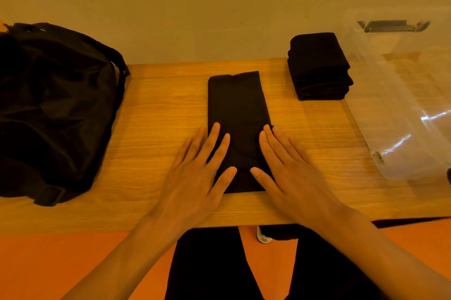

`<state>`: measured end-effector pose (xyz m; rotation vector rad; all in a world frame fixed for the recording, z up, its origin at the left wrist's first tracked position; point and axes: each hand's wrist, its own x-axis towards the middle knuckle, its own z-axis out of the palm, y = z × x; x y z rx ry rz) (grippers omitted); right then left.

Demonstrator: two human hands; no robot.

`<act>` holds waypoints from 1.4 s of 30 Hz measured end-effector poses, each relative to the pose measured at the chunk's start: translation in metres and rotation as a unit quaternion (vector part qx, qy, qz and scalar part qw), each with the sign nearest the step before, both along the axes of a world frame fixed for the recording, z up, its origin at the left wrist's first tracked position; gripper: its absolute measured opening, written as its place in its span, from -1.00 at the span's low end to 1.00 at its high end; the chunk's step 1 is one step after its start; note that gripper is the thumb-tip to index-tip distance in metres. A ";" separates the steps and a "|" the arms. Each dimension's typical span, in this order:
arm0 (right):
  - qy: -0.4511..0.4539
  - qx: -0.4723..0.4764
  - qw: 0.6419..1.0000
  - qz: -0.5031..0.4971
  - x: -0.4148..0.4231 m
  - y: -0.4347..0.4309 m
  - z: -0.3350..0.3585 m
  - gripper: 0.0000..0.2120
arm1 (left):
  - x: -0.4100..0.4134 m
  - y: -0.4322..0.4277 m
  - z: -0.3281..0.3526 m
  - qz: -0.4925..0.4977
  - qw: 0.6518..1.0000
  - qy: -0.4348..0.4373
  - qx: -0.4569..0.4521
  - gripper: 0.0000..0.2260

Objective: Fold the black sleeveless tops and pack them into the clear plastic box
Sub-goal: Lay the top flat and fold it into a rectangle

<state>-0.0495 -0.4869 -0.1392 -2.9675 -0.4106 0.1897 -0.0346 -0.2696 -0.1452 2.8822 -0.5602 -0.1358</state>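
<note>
We take the folded top (pixel 236 104) as our marker; it lies on the table (pixel 158 109). Left of it, well apart, the bag (pixel 53 109) rests on the same table. Behind it and to the right sits the stack of folded tops (pixel 319 68), and further right the plastic box (pixel 400 104) (stack and box stand just beside each other). Our left hand (pixel 195 173) and right hand (pixel 290 168) lie flat on its near end, one at each edge.

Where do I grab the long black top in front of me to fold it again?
Pinch the black top at its two near corners, from your side. It lies flat as a narrow strip running away from you, and the left hand and right hand rest on that end.
</note>
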 end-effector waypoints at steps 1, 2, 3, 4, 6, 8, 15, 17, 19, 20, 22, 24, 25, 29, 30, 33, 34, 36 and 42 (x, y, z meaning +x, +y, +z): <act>0.003 0.008 1.000 -0.009 0.001 -0.002 0.002 -0.19 | 0.000 0.001 0.001 0.011 1.000 0.005 -0.008 -0.26; 0.011 0.025 0.999 -0.019 0.003 -0.003 0.006 -0.17 | 0.002 0.004 0.003 0.020 0.999 0.015 -0.023 -0.26; 0.021 0.056 0.998 -0.033 0.006 -0.004 0.013 -0.17 | 0.005 0.006 0.006 0.028 0.998 0.024 -0.050 -0.27; 0.026 0.096 0.994 -0.053 0.011 -0.004 0.020 -0.20 | 0.011 0.008 0.009 0.039 0.995 0.029 -0.087 -0.30; -0.012 0.165 0.982 -0.092 0.032 -0.003 0.033 -0.37 | 0.035 0.006 0.018 0.072 0.980 0.023 -0.182 -0.40; -0.049 0.207 0.968 -0.136 0.065 0.001 0.040 -0.50 | 0.072 -0.002 0.023 0.124 0.962 0.016 -0.241 -0.47; 0.082 0.245 0.930 -0.261 0.184 0.014 0.046 -0.26 | 0.183 -0.017 0.039 0.252 0.940 0.128 -0.191 -0.45; 0.121 0.241 0.922 -0.279 0.202 0.017 0.048 -0.18 | 0.198 -0.020 0.048 0.258 0.935 0.165 -0.181 -0.46; 0.158 0.224 0.920 -0.281 0.213 0.019 0.050 -0.20 | 0.211 -0.020 0.053 0.258 0.929 0.186 -0.188 -0.49; 0.171 0.215 0.921 -0.278 0.217 0.019 0.051 -0.26 | 0.215 -0.020 0.054 0.257 0.925 0.199 -0.196 -0.50; 0.181 0.215 0.919 -0.276 0.220 0.018 0.054 -0.36 | 0.218 -0.020 0.054 0.254 0.919 0.224 -0.202 -0.49; 0.184 0.228 0.914 -0.281 0.220 0.017 0.057 -0.38 | 0.219 -0.021 0.053 0.251 0.918 0.233 -0.201 -0.49; 0.186 0.234 0.912 -0.282 0.220 0.017 0.057 -0.37 | 0.219 -0.022 0.052 0.250 0.917 0.230 -0.207 -0.51; 0.188 0.273 0.898 -0.288 0.224 0.020 0.060 -0.31 | 0.221 -0.024 0.051 0.236 0.915 0.209 -0.253 -0.73; 0.188 0.278 0.896 -0.290 0.225 0.019 0.061 -0.31 | 0.221 -0.024 0.050 0.235 0.910 0.207 -0.274 -0.72; 0.203 0.256 0.901 -0.285 0.227 0.018 0.062 -0.35 | 0.219 -0.023 0.047 0.244 0.891 0.197 -0.328 -0.60; 0.207 0.253 0.903 -0.279 0.227 0.017 0.062 -0.39 | 0.219 -0.022 0.046 0.246 0.884 0.196 -0.345 -0.59; 0.203 0.265 0.902 -0.272 0.229 0.016 0.059 -0.45 | 0.217 -0.021 0.047 0.234 0.884 0.186 -0.360 -0.58; 0.193 0.351 0.867 -0.297 0.235 0.011 0.049 -0.47 | 0.211 -0.017 0.045 0.198 0.870 0.148 -0.426 -0.55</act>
